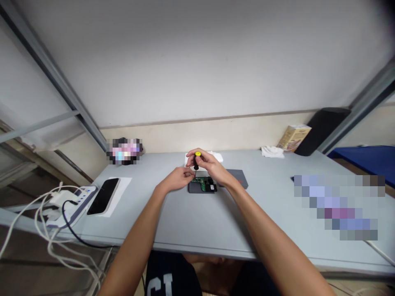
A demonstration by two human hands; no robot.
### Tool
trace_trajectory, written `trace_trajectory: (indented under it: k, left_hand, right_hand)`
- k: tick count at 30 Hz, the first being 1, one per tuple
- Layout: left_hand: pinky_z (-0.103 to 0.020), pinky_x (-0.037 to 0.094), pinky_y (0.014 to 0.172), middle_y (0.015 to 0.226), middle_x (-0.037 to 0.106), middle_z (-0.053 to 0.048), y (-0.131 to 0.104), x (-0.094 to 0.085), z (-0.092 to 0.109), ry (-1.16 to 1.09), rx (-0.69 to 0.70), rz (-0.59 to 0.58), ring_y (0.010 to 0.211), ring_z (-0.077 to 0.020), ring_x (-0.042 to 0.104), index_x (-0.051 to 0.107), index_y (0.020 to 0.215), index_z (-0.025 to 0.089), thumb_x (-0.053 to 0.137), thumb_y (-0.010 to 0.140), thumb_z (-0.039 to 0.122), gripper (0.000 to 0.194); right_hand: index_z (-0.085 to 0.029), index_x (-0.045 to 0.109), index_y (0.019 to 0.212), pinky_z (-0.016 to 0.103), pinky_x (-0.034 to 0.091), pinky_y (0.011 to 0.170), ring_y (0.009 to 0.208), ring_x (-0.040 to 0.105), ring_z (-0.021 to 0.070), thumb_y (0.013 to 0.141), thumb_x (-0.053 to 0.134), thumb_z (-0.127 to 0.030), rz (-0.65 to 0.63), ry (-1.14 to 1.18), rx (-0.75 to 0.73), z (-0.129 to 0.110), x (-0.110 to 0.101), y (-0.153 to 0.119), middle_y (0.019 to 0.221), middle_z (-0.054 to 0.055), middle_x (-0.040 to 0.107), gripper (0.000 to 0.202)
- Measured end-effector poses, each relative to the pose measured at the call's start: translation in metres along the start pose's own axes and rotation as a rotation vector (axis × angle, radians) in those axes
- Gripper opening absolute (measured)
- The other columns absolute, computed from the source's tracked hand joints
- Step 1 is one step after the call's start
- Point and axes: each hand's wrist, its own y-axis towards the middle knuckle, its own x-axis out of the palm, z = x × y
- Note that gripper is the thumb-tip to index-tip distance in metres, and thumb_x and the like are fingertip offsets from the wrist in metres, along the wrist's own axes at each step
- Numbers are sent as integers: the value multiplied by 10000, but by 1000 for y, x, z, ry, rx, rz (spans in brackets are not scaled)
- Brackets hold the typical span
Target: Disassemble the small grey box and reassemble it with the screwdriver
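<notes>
My right hand (206, 161) is closed around a screwdriver (198, 155) with a yellow cap, held upright with its shaft pointing down at a green circuit board (202, 181). The board lies in a dark grey casing (195, 188) at the middle of the table. My left hand (180, 178) has its fingertips together at the board's upper left corner, beside the screwdriver's shaft; what they hold, if anything, is too small to tell. A flat dark grey cover (237, 176) lies just right of the board, partly behind my right wrist.
Behind my hands lies white paper (217, 156). A phone (103, 196) and a power strip (74, 207) with cables are at the left. A crumpled tissue (272, 152), a box (294, 138) and a black cylinder (322, 129) stand back right. Blurred items flank the table.
</notes>
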Motion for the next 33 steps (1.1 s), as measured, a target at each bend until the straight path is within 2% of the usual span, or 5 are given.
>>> trace_trajectory:
  k: [9,16,24,29,33]
  left_hand:
    - [-259,340,593,676,580,20,0,1,-1,-30,-42,-20,598,-132,477,726,932,154,552,905,299,228]
    - [-260,347,588,652,518,32,2,4,-7,-7,-49,-8,592,-141,466,694,913,172,550,896,300,194]
    - [-253,338,585,681,551,13,1,5,-4,9,-45,24,608,-138,459,716,913,159,562,868,258,189]
    - [-247,332,579,664,518,27,1,5,-4,-18,-63,15,600,-133,443,710,905,163,558,865,277,194]
    - [-249,325,592,658,511,35,1,5,-4,-22,-59,13,597,-129,440,704,898,170,550,867,273,188]
  right_hand:
    - [-246,557,924,311,473,764,794,610,171,921,681,-615,201,30,-53,17,14,1,810,-1,623,389]
    - [-272,604,1186,290,473,708,722,535,158,998,453,-698,278,120,-5,25,24,6,787,-23,508,491]
    - [-283,442,931,273,464,645,619,521,127,841,736,-667,347,159,11,22,18,5,722,-65,535,492]
    - [-283,604,1150,297,448,632,631,495,153,969,451,-738,334,174,14,24,17,7,741,-29,480,513]
    - [-253,627,910,296,477,708,740,565,164,873,687,-605,356,221,23,22,15,7,786,-2,549,359]
